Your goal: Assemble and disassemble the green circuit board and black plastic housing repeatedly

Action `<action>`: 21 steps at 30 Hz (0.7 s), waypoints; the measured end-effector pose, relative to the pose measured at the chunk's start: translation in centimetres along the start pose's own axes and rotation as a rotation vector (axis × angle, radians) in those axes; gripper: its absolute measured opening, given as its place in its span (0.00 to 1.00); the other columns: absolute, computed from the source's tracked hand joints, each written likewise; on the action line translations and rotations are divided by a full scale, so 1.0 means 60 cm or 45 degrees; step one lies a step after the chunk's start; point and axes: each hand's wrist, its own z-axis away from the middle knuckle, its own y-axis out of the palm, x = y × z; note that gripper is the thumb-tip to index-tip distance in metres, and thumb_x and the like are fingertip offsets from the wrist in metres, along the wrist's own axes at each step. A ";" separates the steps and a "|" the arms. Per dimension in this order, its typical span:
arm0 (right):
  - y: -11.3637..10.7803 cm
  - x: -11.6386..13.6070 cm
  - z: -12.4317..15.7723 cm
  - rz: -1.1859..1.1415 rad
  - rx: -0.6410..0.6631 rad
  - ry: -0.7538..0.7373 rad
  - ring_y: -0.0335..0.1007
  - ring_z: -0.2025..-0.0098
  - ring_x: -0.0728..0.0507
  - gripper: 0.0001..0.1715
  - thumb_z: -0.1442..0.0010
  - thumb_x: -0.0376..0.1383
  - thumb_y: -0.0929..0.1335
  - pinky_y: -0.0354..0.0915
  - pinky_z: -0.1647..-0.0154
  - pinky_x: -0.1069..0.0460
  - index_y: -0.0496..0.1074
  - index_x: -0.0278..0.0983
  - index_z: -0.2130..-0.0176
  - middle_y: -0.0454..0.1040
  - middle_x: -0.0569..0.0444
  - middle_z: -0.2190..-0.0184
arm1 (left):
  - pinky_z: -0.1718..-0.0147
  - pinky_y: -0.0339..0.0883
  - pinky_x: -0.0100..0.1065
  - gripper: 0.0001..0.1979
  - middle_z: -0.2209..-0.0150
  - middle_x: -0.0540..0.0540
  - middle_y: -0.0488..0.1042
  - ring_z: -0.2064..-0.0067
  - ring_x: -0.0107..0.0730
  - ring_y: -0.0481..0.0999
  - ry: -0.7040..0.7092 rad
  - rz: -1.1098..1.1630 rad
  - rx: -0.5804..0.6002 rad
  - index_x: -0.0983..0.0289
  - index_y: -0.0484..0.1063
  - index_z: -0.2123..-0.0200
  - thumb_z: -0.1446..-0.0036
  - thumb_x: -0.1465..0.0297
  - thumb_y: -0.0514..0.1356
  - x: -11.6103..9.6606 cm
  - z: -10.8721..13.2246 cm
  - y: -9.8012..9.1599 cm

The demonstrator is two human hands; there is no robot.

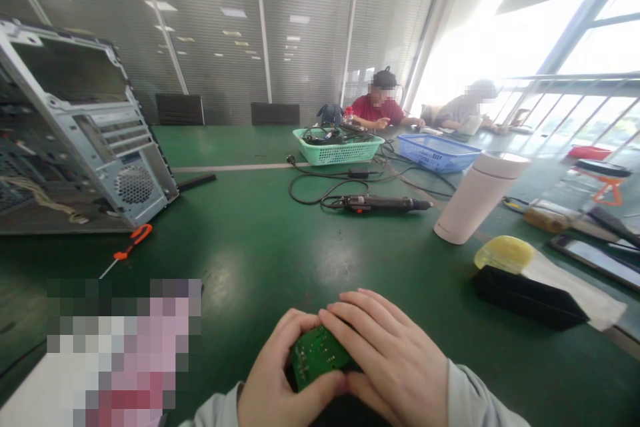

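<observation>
Near the front of the green table, both of my hands are closed around a small green circuit board (320,355). My left hand (280,373) grips its left side, with the thumb along the near edge and the fingers curled over the far edge. Across its right part lies my right hand (387,353), its fingers together and its thumb by the near edge. Small solder points show on the board's upper face. The board's right end and its underside are hidden by my hands.
At the left stand an open computer case (135,160) and an orange screwdriver (135,240). Ahead lies a corded electric screwdriver (383,204), behind it a green basket (345,152) of cables and a blue basket (435,155). A pale tumbler (477,200) and black pouch (527,297) are right. Two people sit beyond.
</observation>
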 end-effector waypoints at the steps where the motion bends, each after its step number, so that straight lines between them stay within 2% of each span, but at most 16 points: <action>1: 0.003 -0.001 0.001 -0.010 -0.002 0.029 0.68 0.48 0.40 0.29 0.38 0.45 0.66 0.63 0.40 0.43 0.66 0.34 0.42 0.76 0.46 0.53 | 0.57 0.68 0.38 0.16 0.62 0.54 0.77 0.59 0.45 0.76 -0.017 0.024 0.005 0.59 0.76 0.59 0.54 0.67 0.70 0.001 0.000 0.000; 3: 0.001 -0.003 0.002 -0.086 0.005 0.086 0.69 0.52 0.41 0.25 0.37 0.43 0.64 0.67 0.46 0.45 0.67 0.35 0.43 0.76 0.47 0.56 | 0.58 0.69 0.37 0.18 0.62 0.54 0.77 0.59 0.45 0.77 -0.049 0.059 0.007 0.59 0.76 0.58 0.54 0.67 0.71 0.001 0.001 0.000; 6: -0.013 -0.004 0.000 -0.281 0.067 0.174 0.69 0.54 0.42 0.23 0.36 0.44 0.65 0.70 0.52 0.46 0.68 0.37 0.46 0.74 0.48 0.57 | 0.61 0.69 0.35 0.16 0.64 0.52 0.77 0.62 0.42 0.76 -0.069 0.073 -0.003 0.58 0.76 0.60 0.55 0.66 0.72 -0.001 0.002 0.001; 8: -0.022 -0.003 -0.003 -0.415 0.132 0.246 0.69 0.55 0.42 0.22 0.38 0.44 0.67 0.69 0.54 0.47 0.68 0.38 0.47 0.74 0.49 0.57 | 0.62 0.69 0.34 0.16 0.64 0.52 0.76 0.63 0.41 0.76 -0.074 0.090 -0.003 0.58 0.76 0.61 0.55 0.66 0.72 -0.002 0.002 0.002; 11: -0.028 0.002 -0.005 -0.594 0.183 0.376 0.69 0.54 0.43 0.21 0.42 0.38 0.71 0.69 0.53 0.48 0.68 0.39 0.50 0.73 0.50 0.56 | 0.62 0.69 0.35 0.17 0.64 0.52 0.76 0.62 0.41 0.76 -0.072 0.116 0.031 0.58 0.75 0.59 0.54 0.65 0.72 0.000 0.004 0.001; 14: -0.025 0.006 -0.003 -0.649 0.116 0.480 0.69 0.52 0.42 0.20 0.45 0.31 0.70 0.68 0.51 0.48 0.68 0.41 0.51 0.72 0.50 0.54 | 0.55 0.69 0.39 0.24 0.55 0.56 0.76 0.53 0.47 0.76 -0.079 0.150 0.068 0.58 0.72 0.52 0.54 0.67 0.72 0.004 0.008 -0.001; 17: -0.019 0.010 0.002 -0.674 -0.007 0.555 0.69 0.51 0.43 0.18 0.44 0.30 0.68 0.67 0.49 0.48 0.68 0.41 0.53 0.73 0.51 0.53 | 0.47 0.65 0.41 0.34 0.41 0.61 0.69 0.40 0.52 0.67 -0.084 0.146 0.034 0.58 0.64 0.43 0.53 0.70 0.72 0.008 0.012 -0.002; 19: -0.018 0.012 0.003 -0.759 -0.080 0.678 0.69 0.50 0.42 0.17 0.43 0.33 0.67 0.66 0.47 0.47 0.69 0.42 0.53 0.73 0.51 0.52 | 0.46 0.64 0.42 0.37 0.37 0.63 0.63 0.39 0.52 0.66 -0.084 0.125 0.014 0.58 0.60 0.41 0.52 0.70 0.71 0.010 0.013 -0.001; 21: -0.018 0.013 0.002 -0.955 -0.100 0.862 0.70 0.50 0.42 0.17 0.41 0.39 0.66 0.66 0.47 0.46 0.69 0.42 0.51 0.74 0.50 0.53 | 0.46 0.65 0.43 0.37 0.36 0.63 0.62 0.40 0.52 0.68 -0.095 0.105 0.026 0.58 0.59 0.40 0.51 0.70 0.70 0.014 0.012 -0.001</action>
